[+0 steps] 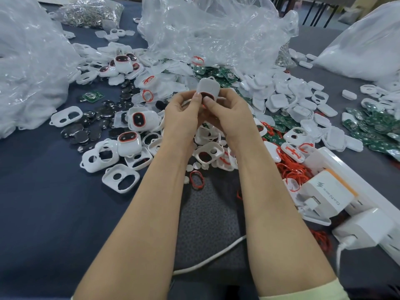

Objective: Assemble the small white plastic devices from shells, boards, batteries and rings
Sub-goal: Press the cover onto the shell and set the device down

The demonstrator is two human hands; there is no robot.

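I hold a small white plastic device (208, 88) up above the middle of the table, its dark, red-rimmed window facing me. My left hand (184, 118) and my right hand (227, 113) both pinch it from below, thumbs pressed on its lower face. Loose white shells (121, 178) lie at the near left. Finished devices (128, 144) lie among them. Coin batteries (95, 126) spread out on the left. Green boards (372, 124) are heaped on the right. Red rings (290, 169) pile up right of my right forearm.
Big clear plastic bags (212, 33) stand at the back and on both sides. A white power strip (350, 191) with chargers (324, 195) plugged in runs along the near right. A white cable (216, 256) crosses a grey pad (205, 213) between my forearms.
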